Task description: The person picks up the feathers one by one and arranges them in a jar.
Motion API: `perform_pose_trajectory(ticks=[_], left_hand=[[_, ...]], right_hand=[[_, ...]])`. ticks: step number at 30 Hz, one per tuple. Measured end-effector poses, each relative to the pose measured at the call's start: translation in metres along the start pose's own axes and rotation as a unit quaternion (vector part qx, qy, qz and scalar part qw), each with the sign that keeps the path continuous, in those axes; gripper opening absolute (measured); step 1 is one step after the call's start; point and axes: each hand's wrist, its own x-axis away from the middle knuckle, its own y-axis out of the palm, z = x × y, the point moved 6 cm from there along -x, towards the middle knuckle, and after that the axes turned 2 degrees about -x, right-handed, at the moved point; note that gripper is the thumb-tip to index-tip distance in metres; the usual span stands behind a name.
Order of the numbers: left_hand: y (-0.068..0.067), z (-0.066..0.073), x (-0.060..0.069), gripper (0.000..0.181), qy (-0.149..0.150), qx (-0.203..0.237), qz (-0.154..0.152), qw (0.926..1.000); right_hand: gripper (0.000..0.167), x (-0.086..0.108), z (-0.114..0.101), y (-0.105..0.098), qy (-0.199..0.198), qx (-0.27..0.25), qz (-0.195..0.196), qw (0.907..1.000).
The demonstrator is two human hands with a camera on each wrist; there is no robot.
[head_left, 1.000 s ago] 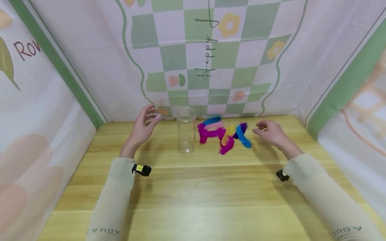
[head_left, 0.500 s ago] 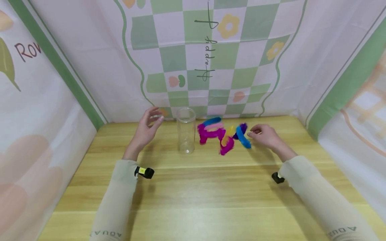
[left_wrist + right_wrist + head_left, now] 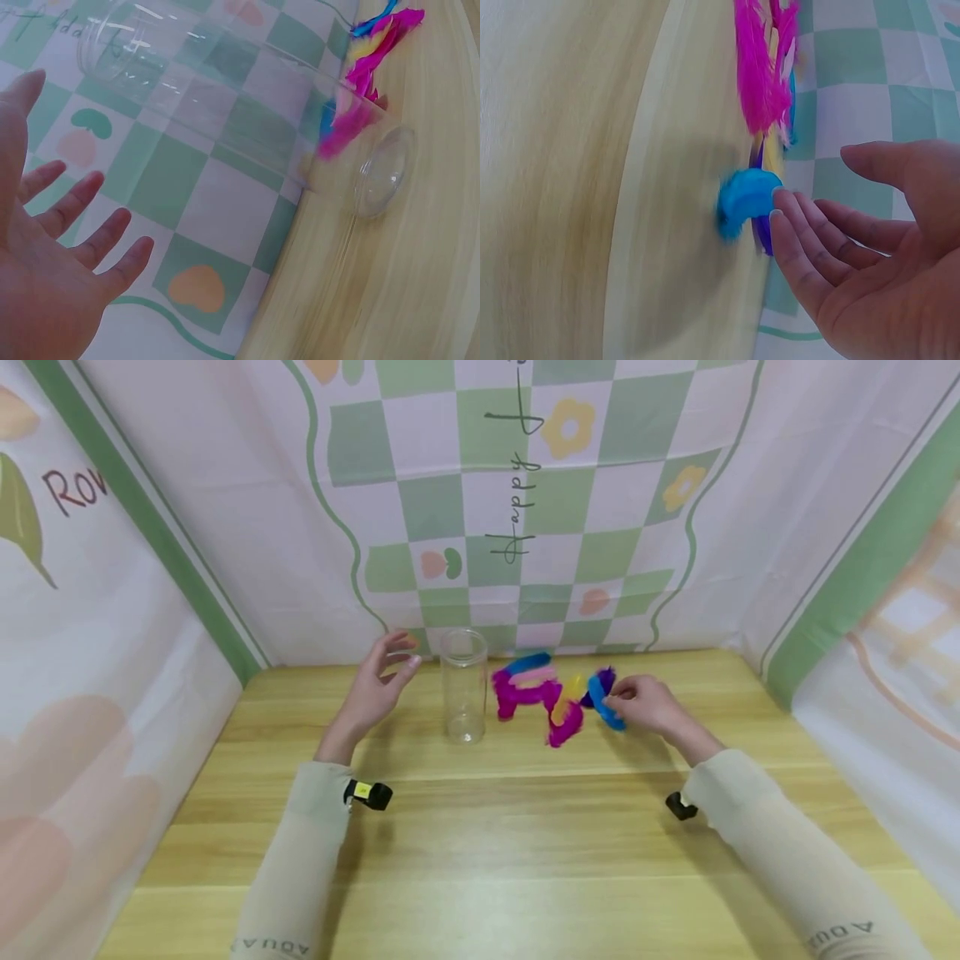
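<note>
A clear, empty-looking jar (image 3: pixel 465 693) stands upright on the wooden table. My left hand (image 3: pixel 375 689) is raised just left of it, fingers spread and holding nothing; the left wrist view shows the jar (image 3: pixel 225 105) beyond the fingers. To the jar's right lie magenta feathers (image 3: pixel 528 692), with blue, pink and yellow ones among them. The fingertips of my right hand (image 3: pixel 645 703) are at a bright blue feather (image 3: pixel 598 692), which lies by a purple one (image 3: pixel 606 677). In the right wrist view the fingers touch the blue feather (image 3: pixel 742 196), thumb apart.
A patterned cloth wall (image 3: pixel 495 502) rises directly behind the jar and feathers. Cloth walls also stand at the left (image 3: pixel 82 635) and right (image 3: pixel 885 568). The wooden table (image 3: pixel 510 843) extends in front between both forearms.
My right hand has moved left, from beside the bright blue feather to it. My left hand has shifted right, closer to the jar. The jar stays in place.
</note>
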Motion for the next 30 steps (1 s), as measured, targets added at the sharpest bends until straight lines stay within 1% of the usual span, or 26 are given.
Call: perform_pose_trajectory(ticks=[6,10,15,20,23,27,30], left_hand=[[0.005,0.002,0.001,0.06,0.008,-0.004,-0.006,0.9999],[0.008,0.003,0.002,0.06,0.009,-0.004,-0.01,0.9999],[0.012,0.003,0.0,0.059,0.014,-0.004,-0.012,0.9998],[0.017,0.002,-0.003,0.058,0.019,0.005,-0.018,0.9996],[0.019,0.004,-0.003,0.058,0.021,0.012,-0.021,0.9995],[0.021,0.006,-0.004,0.062,0.024,0.022,-0.022,0.9992],[0.023,0.006,-0.005,0.065,0.028,0.021,-0.023,0.9991]], right_hand=[[0.038,0.0,-0.004,0.007,0.0,-0.014,-0.018,0.9997],[0.038,-0.001,-0.005,0.011,0.002,-0.024,-0.033,0.9992],[0.038,-0.001,-0.007,0.014,0.003,-0.03,-0.041,0.9987],[0.038,0.0,-0.01,0.017,0.001,-0.026,-0.046,0.9986],[0.038,0.0,-0.011,0.02,0.006,-0.029,-0.053,0.9981],[0.038,0.0,-0.012,0.023,0.017,-0.04,-0.06,0.9973],[0.038,0.0,-0.013,0.024,0.019,-0.047,-0.061,0.9968]])
